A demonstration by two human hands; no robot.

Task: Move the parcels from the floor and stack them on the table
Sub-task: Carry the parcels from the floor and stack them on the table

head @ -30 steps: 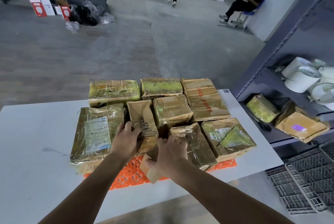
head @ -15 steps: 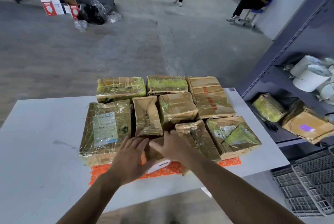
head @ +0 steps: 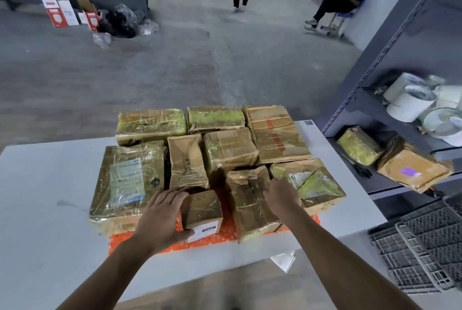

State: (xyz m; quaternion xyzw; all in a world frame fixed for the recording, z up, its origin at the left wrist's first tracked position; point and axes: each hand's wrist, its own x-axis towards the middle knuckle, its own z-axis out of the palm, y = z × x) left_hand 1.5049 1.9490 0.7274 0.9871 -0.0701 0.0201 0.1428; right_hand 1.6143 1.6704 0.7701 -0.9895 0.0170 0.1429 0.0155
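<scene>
Head view: left hand (head: pixel 162 217) is curled round the small parcel (head: pixel 203 209), set on the orange mat (head: pixel 120 242) on the table (head: pixel 45 184). Right hand (head: pixel 281 194) has been shifted off it onto the long parcel (head: pixel 246 199) beside; its grip cannot be told.

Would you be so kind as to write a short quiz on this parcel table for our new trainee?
1. Which hand grips the small labelled parcel?
2. True or false: the parcels lie on a blue mat.
3. The right hand touches: A the long parcel beside the small one; B the shelf; C the grey crates.
Key: 1 the left hand; 2 false, the mat is orange; 3 A.
</scene>
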